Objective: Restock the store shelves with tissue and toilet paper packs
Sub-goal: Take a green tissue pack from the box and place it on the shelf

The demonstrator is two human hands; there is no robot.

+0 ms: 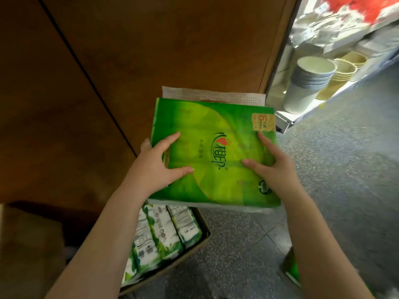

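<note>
Head view showed you carrying the green tissue pack (pixel 213 152) centre-frame, above the carton (pixel 190 251) at 6 o'clock; left hand (pixel 158 164) and right hand (pixel 269 167) clasped its side edges. It looked light, soft, slick-wrapped; side grips suited it.

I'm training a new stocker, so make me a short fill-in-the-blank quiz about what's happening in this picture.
1. The left hand and right hand together hold a ____ tissue pack.
2. Below it, more tissue packs stand in a ____ box.
3. Stacked bowls sit on the shelf to the person's ____.

Missing words: green; cardboard; right
</note>
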